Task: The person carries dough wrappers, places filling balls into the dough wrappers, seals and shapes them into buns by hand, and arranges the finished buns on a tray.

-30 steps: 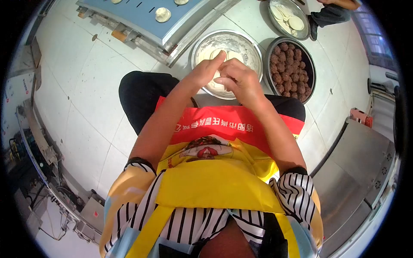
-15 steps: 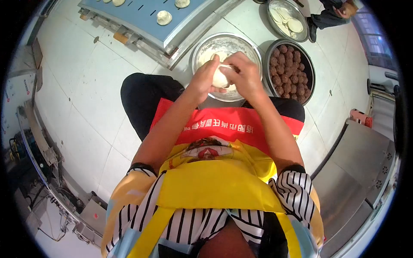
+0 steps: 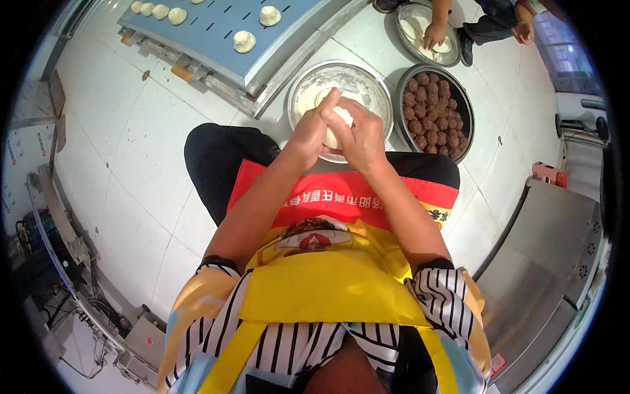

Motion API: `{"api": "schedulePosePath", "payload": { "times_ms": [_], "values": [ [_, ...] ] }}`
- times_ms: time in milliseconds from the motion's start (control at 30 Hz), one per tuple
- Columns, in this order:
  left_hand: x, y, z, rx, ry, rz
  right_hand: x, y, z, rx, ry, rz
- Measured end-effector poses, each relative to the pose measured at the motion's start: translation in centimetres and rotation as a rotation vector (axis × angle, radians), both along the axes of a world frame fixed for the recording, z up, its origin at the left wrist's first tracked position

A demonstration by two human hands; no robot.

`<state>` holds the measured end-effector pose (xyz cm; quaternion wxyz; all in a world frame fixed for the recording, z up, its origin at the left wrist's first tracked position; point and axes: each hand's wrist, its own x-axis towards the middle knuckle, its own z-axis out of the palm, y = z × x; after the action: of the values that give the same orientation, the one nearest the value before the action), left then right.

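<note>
Over a steel bowl (image 3: 377, 82) dusted with flour, my two hands are cupped around a pale stuffed dough bun (image 3: 342, 115). My left hand (image 3: 308, 134) wraps its left side, thumb on top. From the right, my right hand (image 3: 366, 134) closes on the same bun, its fingers gathered near the top. The bun's top shows between the thumbs; much of the rest is covered. Flat dough rounds (image 3: 308, 98) lie in the bowl beneath. Just right of it, a dark-rimmed pan (image 3: 470, 118) holds many brown filling balls (image 3: 430, 108).
Shaped buns (image 3: 244, 41) sit on a blue slotted conveyor (image 3: 216, 49) at upper left. Another person's hand (image 3: 434, 34) reaches into a metal basin (image 3: 401, 41) of dough rounds. A steel cabinet (image 3: 545, 230) stands at right.
My right hand has turned and closed further over the bun, whose top now looks gathered. Another person's hand has entered the far basin. Buns on the conveyor appear shifted in view.
</note>
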<state>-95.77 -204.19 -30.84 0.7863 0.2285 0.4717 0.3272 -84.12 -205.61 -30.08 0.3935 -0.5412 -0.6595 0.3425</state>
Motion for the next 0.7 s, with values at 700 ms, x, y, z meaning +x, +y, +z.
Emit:
{"api": "schedulePosePath", "payload": {
  "times_ms": [700],
  "values": [
    [1.1, -0.4, 0.4, 0.136, -0.226, 0.186, 0.7, 1.9, -0.2, 0.327, 0.165, 0.112]
  ]
}}
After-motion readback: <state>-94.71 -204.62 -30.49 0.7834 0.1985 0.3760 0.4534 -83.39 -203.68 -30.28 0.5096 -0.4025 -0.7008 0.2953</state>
